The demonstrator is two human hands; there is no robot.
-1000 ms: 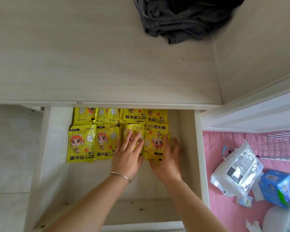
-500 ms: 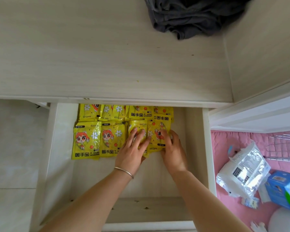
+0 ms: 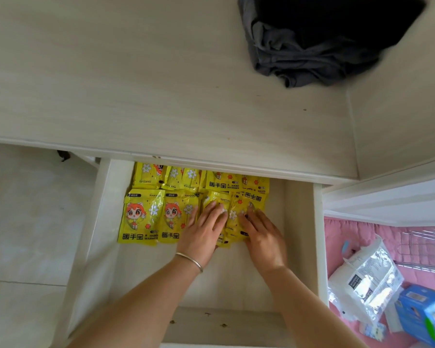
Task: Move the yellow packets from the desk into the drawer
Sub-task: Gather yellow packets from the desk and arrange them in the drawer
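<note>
Several yellow packets [image 3: 141, 217] with a cartoon figure lie in two rows at the back of the open white drawer [image 3: 300, 247]. The back row is partly hidden under the desk edge. My left hand [image 3: 202, 231], with a thin bracelet on the wrist, rests flat with straight fingers on a packet in the front row. Beside it, my right hand [image 3: 261, 234] presses flat on the rightmost front packet [image 3: 232, 218]. No yellow packet is seen on the light wooden desk [image 3: 136, 84].
A dark grey cloth [image 3: 312, 46] lies bunched at the back right of the desk. To the right, on a pink cover [image 3: 342, 234], lie a clear plastic bag [image 3: 364, 280], a blue box [image 3: 422, 315] and a wire rack. Pale floor tiles show on the left.
Both hands slid a little forward over the front-row packets, pushing them toward the back. The right hand went from the packet's side to flat on top.
</note>
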